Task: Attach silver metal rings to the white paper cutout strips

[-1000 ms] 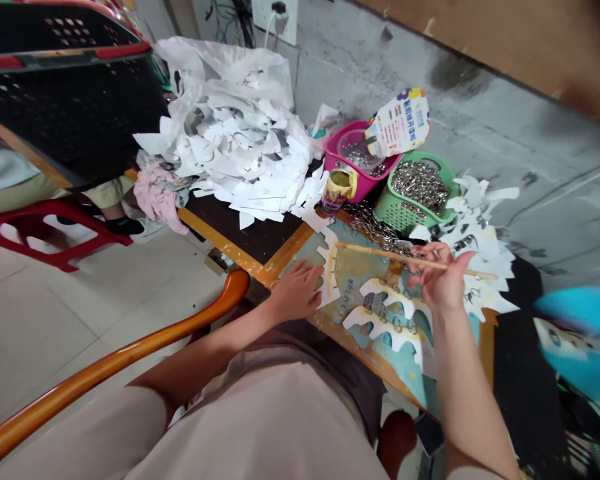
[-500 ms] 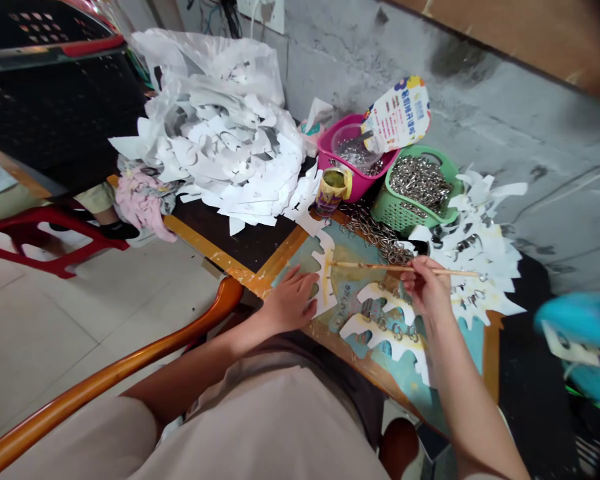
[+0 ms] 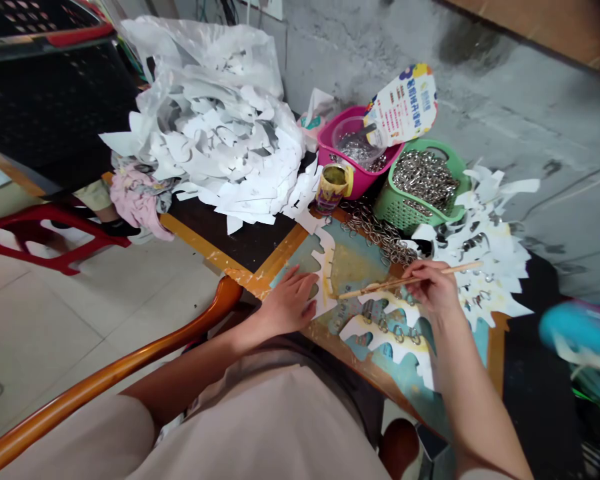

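My left hand (image 3: 291, 301) lies flat with fingers stretched out, pressing on the edge of a white cut-out piece (image 3: 325, 263) that has short slits and a yellowish smear. Closed around a thin wooden stick (image 3: 375, 288) is my right hand (image 3: 431, 283); the stick's tip is at the lower right edge of that piece. Below the stick lie two more white cut-outs (image 3: 363, 327) carrying metal rings (image 3: 397, 333). A small tin (image 3: 333, 187) with yellowish contents stands just behind the white piece.
A big heap of white cut-outs (image 3: 220, 153) in clear plastic sits at the back left. Pink basket (image 3: 360, 177) and green basket (image 3: 405, 200) hold metal parts, with loose rings (image 3: 380, 233) in front. More ringed cut-outs (image 3: 495, 260) pile up at the right, near the grey wall (image 3: 535, 120).
My right hand has tilted the stick, and its tip has moved down along the white piece toward the lower end. My left hand stays in place.
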`<state>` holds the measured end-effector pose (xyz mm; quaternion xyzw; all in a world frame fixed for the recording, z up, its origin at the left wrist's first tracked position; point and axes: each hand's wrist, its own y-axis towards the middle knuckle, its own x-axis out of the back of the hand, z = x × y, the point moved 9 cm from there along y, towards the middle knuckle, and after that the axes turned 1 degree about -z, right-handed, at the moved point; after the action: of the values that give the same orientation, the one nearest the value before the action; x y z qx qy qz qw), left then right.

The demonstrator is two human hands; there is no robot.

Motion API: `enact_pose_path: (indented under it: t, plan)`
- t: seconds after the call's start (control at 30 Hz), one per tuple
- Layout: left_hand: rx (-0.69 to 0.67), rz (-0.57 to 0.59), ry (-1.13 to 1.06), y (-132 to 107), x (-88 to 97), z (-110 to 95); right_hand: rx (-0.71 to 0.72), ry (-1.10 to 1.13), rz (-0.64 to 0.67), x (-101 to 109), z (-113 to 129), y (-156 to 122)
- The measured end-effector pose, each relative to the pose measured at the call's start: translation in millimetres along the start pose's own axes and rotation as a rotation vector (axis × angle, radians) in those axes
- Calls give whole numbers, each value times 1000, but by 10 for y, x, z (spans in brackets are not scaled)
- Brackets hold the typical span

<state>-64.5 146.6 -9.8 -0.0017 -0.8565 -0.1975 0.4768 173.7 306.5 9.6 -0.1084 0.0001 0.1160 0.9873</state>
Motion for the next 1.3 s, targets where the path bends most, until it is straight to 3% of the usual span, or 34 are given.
enact_pose_path:
  t: [0.1,0.23,0.37,0.5,0.63,0.8,0.93,1.03,1.17,1.3]
  plan:
    - [7,-6,1,4,13,-1,24,17,-36,37,44,-11]
    - [-3,-17,0,9,30,-14,-16,-49,116,-74,-10,-53]
    - [1,-6,7,8,23,-12,16,13,19,27,-12,-72]
    - [-5,-6,2,7,25,-18,-32,-22,129,-55,-62,-102]
    - [4,1,7,6,14,-8,13,-2,74,-13,2,-124]
    - [14,12,-9,-1,-7,7,-36,-68,216,-113,-26,-184]
    - [7,7,-3,-3,2,2,19,-64,151,-53,51,-221]
    - [5,0,8,1,14,-3,10,-120,188,-89,58,-285]
    - [-7,1,-3,4,14,-15,107,-130,89,25,185,-385]
    - [6,-1,-7,4,14,1,55,-150,167,-37,169,-493]
